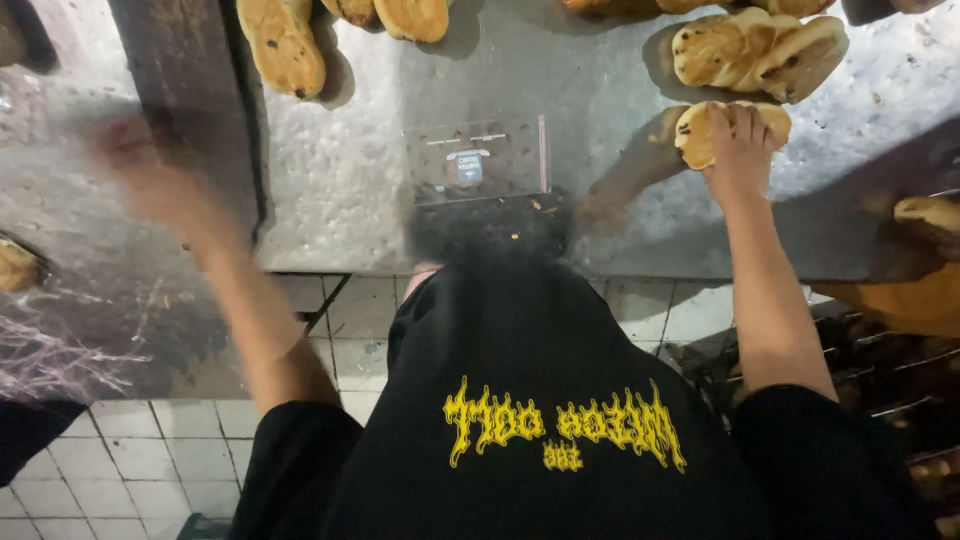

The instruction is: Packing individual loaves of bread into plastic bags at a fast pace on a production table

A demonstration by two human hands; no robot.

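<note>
- Steel counter (400,180) carries the oval bread roll (700,135), near its front edge.
- Right hand (742,150) is closed over the roll; crushing is risked.
- Left hand (140,175) is blurred; grip cannot be told.

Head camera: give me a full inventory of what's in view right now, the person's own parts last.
Bread rolls, far left group: three partly in view, golden brown with dark bits, top edge of the table.
Bread rolls, right pile: about three overlapping, same colour, top right.
Bread roll under hand: one, golden brown, just below the right pile.
Bread at edges: one at the right edge, one at the left edge, partly cut off.
Clear plastic bag: one, transparent with a blue label, centre of the table.
Metal table: one, grey, crumb-strewn.
Tiled floor: white, bottom left.
Black shirt: one, yellow print.
Left hand: blurred, over the left tabletop, apparently holding nothing.
Right hand: resting on the single roll.
</note>
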